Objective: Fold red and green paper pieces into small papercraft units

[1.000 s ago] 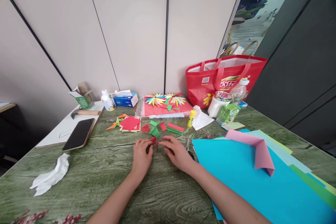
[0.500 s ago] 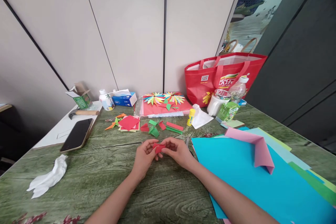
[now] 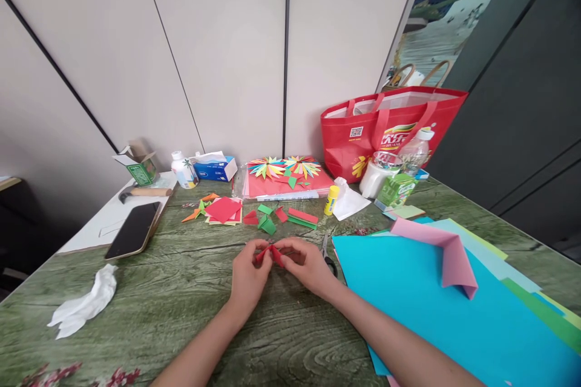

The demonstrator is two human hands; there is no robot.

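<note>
Between my two hands is a small folded piece of red paper, pinched from both sides above the middle of the table. My left hand grips its left part, the thumb pressed near the centre fold. On its right part my right hand is closed, thumb and fingers pressed together. The fingers hide much of the paper. Just beyond the hands lie folded green pieces, small red pieces and red and green strips. Scissors lie beside my right hand, partly covered by it.
Coloured sheets with a folded pink strip cover the right side. A glue stick, red squares, paper stars, a phone, a hammer, a tissue and a red bag stand or lie around.
The red paper has changed shape: it now shows raised, pointed flaps at either side of a centre fold. My left thumb has moved up against it. More of the scissors shows.
</note>
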